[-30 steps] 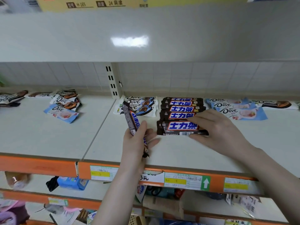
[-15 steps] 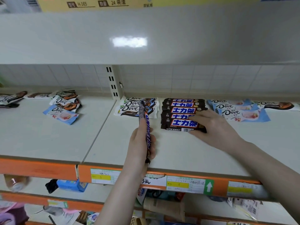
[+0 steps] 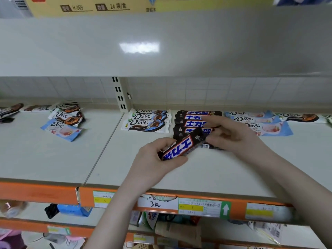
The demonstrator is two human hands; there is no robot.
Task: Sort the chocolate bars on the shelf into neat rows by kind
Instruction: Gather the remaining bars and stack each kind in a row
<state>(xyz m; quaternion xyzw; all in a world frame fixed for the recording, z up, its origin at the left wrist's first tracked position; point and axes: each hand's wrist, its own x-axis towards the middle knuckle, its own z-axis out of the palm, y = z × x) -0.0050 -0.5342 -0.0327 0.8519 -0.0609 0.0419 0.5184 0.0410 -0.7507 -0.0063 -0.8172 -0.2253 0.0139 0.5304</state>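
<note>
Two hands meet over the shelf (image 3: 206,173). My left hand (image 3: 158,162) curls around a dark chocolate bar (image 3: 181,147), tilted at the near end of the matching row (image 3: 195,123); my right hand (image 3: 231,135) pinches its far tip.

Soft overhead light; glare on upper shelf (image 3: 139,47); blurred, warped edges

One dark Snickers bar (image 3: 181,145) tilts diagonally at centre frame, lifted over the front of the Snickers row (image 3: 193,123). White Dove bars (image 3: 147,119) sit just left of that row, blue Dove bars (image 3: 260,121) right, and mixed Dove bars (image 3: 62,119) lie scattered at the far left.
</note>
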